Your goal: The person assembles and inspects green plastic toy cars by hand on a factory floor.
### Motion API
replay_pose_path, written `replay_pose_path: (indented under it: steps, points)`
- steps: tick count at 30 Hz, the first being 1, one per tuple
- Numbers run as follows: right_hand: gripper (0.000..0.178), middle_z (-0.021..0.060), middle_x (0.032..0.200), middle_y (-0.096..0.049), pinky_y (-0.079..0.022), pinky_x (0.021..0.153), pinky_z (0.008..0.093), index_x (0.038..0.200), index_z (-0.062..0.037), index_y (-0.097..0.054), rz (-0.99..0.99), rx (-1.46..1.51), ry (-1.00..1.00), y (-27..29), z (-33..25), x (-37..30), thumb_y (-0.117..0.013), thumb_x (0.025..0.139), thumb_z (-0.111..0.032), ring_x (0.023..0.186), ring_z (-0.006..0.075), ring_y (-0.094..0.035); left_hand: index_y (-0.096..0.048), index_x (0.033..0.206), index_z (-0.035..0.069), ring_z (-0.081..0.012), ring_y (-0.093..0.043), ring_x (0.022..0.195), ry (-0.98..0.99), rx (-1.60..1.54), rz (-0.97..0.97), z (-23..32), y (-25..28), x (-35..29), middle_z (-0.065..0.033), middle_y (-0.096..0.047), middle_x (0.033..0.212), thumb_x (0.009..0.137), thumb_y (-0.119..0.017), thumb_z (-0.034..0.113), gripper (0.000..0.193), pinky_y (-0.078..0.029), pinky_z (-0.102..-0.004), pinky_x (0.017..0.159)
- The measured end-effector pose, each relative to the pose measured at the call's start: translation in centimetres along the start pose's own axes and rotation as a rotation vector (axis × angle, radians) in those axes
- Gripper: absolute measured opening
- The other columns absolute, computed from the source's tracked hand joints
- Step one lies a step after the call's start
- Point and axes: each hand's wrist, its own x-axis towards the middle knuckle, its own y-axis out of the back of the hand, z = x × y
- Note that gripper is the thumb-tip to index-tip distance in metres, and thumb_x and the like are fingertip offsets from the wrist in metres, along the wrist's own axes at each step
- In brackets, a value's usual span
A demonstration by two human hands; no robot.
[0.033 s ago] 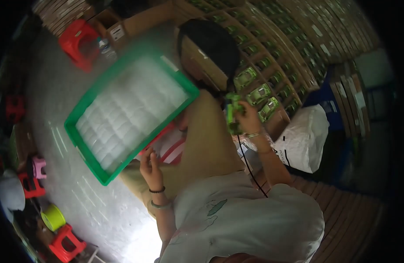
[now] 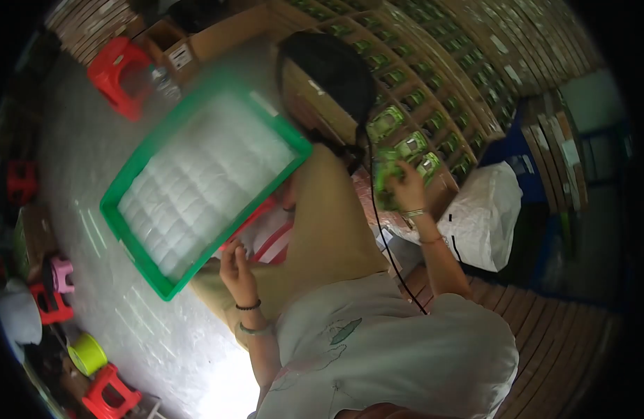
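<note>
My R hand is holding a lime-green oblong plastic piece at the fingertips; blur's smearing it, so it's prob. a toy car, but I'm not swearing to the shape. The piece is lying on the L side of that grip, w/ its long axis running approx. up-down in view. Just beyond it, a brown cardboard box w/ dividers is carrying rows of lime-green toy cars, so the R hand is sitting much nearer to those than the L.

Meanwhile my L hand is hanging w/ fingers loosely curled, its grip part-way wide and nothing showing in it. It's hovering just beside the near long edge of a rectangular green plastic tray, which is holding white, quilted-looking contents. The tray's long axis is slanting lower L to upper R, its upper R end facing the R hand's side, but the khaki-trousered R leg is lying btwn. them. A thin black cable is running just L of the piece.
</note>
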Motion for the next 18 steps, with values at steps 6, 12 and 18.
replay_pose_path:
  steps: [6, 12, 18]
  points:
    - [0.057, 0.0256, 0.088, -0.056, -0.046, 0.071, 0.0400, 0.120, 0.0018, -0.039, 0.284, -0.494, -0.153, 11.6, 7.4, -1.9, -0.053, 0.065, -0.003, 0.080, 0.0375, -0.056, -0.057, 0.096, 0.004, -0.0100, -0.056, 0.077, 0.092, -0.017, -0.064, -0.7, -0.9, 0.6, -0.0028, -0.059, 0.087, 0.088, -0.049, 0.021, 0.020, -0.046, -0.0210, 0.056]
    - [0.069, 0.0316, 0.102, -0.047, -0.046, 0.074, 0.0406, 0.129, 0.0067, -0.021, 0.230, -0.677, -0.354, 9.6, 7.7, -2.6, -0.052, 0.068, -0.004, 0.084, 0.0407, -0.054, -0.058, 0.094, 0.005, -0.0091, -0.055, 0.077, 0.127, 0.007, -0.068, 0.0, -0.7, 0.5, -0.0018, -0.059, 0.087, 0.089, -0.048, 0.021, 0.020, -0.046, -0.0205, 0.056]
    - [0.027, 0.0204, 0.084, -0.060, -0.047, 0.067, 0.0456, 0.096, -0.0093, -0.060, 0.114, -0.838, -0.407, 12.0, 8.1, 0.0, -0.054, 0.076, -0.027, 0.076, 0.0377, -0.058, -0.058, 0.093, -0.001, -0.0124, -0.053, 0.077, 0.167, -0.031, -0.006, 0.7, -0.2, 0.3, -0.0055, -0.058, 0.087, 0.088, -0.048, 0.013, 0.019, -0.045, -0.0223, 0.063]
